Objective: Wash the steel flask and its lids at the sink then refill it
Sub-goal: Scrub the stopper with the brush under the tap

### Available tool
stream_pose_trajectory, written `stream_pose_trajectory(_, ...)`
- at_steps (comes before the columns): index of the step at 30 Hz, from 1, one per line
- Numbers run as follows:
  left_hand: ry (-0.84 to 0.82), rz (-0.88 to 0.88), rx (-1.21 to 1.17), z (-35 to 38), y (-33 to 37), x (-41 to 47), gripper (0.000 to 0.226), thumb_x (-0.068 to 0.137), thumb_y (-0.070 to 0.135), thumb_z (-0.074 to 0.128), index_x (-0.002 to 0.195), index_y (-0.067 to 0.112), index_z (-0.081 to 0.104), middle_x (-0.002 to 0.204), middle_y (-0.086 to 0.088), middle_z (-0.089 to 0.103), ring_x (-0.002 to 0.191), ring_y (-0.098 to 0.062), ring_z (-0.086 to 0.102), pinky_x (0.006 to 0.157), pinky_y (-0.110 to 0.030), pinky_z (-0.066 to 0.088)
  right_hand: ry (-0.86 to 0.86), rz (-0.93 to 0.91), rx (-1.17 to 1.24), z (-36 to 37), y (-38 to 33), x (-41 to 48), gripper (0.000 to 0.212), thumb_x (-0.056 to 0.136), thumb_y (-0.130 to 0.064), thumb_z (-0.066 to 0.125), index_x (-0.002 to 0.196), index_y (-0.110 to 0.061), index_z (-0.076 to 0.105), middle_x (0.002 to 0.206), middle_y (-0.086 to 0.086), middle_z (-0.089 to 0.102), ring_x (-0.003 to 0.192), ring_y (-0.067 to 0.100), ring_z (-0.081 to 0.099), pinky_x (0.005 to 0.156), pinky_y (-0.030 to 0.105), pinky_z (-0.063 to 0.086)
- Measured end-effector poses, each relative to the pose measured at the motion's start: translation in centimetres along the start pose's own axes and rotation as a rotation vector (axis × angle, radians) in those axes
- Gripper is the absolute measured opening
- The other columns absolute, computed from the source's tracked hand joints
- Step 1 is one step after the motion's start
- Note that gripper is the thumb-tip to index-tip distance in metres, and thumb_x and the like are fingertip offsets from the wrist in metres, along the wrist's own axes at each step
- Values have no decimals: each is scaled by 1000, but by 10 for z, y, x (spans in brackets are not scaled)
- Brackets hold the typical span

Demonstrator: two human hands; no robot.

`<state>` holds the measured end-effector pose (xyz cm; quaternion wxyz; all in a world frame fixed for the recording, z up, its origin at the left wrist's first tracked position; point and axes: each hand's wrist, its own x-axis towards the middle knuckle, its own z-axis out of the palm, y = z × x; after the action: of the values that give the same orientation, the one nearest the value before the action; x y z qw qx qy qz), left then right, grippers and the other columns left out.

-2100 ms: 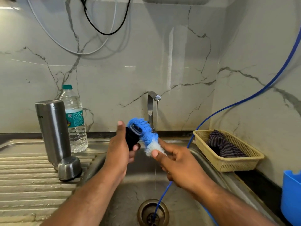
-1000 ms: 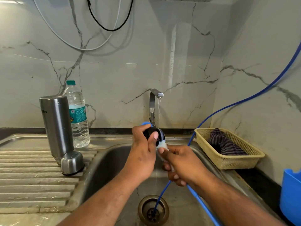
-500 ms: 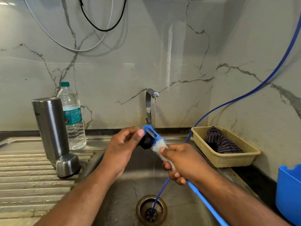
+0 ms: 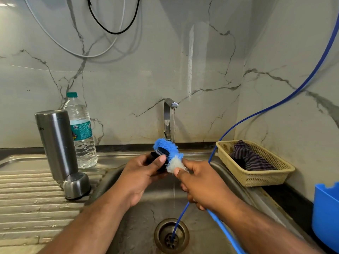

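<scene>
Over the sink (image 4: pixel 146 222), the left hand (image 4: pixel 145 173) curls its fingers round a small black lid (image 4: pixel 160 152), thumb on top, below the running tap (image 4: pixel 167 116); the right hand (image 4: pixel 200 182), at three o'clock of it, wraps its fingers round a blue brush (image 4: pixel 165 143) whose bristles bend over the lid. The steel flask (image 4: pixel 56 142) stands upright on the worktop (image 4: pixel 27 198) at nine o'clock of the hands; a steel cap (image 4: pixel 77 186) sits at its base, at five o'clock.

Left hand (image 4: pixel 141 173) gripping black lid (image 4: pixel 161 151), right hand (image 4: pixel 200 182) holding blue brush (image 4: pixel 167 144) against it; tap (image 4: pixel 167 116) running, steel flask (image 4: pixel 56 143) on drainboard (image 4: pixel 27 208)
</scene>
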<state>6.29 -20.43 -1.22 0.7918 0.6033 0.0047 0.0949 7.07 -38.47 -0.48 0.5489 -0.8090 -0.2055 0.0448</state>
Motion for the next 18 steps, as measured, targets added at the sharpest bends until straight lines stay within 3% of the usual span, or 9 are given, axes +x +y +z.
stream_pose_trajectory(3, 115, 138, 6, -1, -2, 3, 42, 77, 11, 77, 119, 5, 70, 108, -14, 77, 101, -28, 75, 79, -32, 64, -3, -50, -9, 7, -2, -3, 43, 104, -37, 54, 146, -33, 51, 63, -4, 53, 41, 7, 44, 37, 20, 36)
stream_pose_trajectory(6, 128, 246, 34, 0, -2, 3, 40, 78, 13, 77, 117, 12, 72, 108, -10, 78, 102, -25, 75, 82, -33, 63, 16, -72, -21, 7, -5, -3, 37, 104, -36, 53, 141, -32, 56, 66, -2, 53, 42, 7, 45, 38, 21, 38)
stream_pose_trajectory(10, 6, 176, 28, 7, -5, 2, 32, 93, 23, 62, 122, 12, 68, 115, -5, 77, 110, -21, 72, 93, -34, 58, 34, -69, -40, 3, -3, 0, 40, 105, -35, 53, 145, -33, 52, 65, -3, 54, 39, 6, 45, 37, 20, 37)
stream_pose_trajectory(14, -108, 36, 1, 2, 0, 2, 35, 95, 25, 59, 122, 6, 68, 109, -10, 75, 89, -21, 67, 78, -31, 56, 32, -45, -17, -6, -1, 2, 35, 105, -34, 54, 140, -37, 57, 62, 0, 52, 41, 11, 43, 37, 21, 36)
stream_pose_trajectory(16, -84, -28, -22, -2, 4, 3, 38, 92, 25, 61, 121, 1, 68, 105, -15, 72, 81, -21, 62, 73, -31, 54, 0, -51, 5, -7, -1, 0, 34, 105, -33, 55, 138, -39, 58, 62, -1, 50, 41, 10, 41, 37, 21, 35)
stream_pose_trajectory(18, -4, -3, -50, -7, 5, 7, 40, 90, 27, 63, 119, 1, 69, 108, -19, 73, 85, -23, 64, 74, -32, 53, -30, -80, 17, 1, -3, -4, 36, 105, -33, 54, 140, -38, 57, 63, -2, 51, 40, 8, 42, 37, 20, 36)
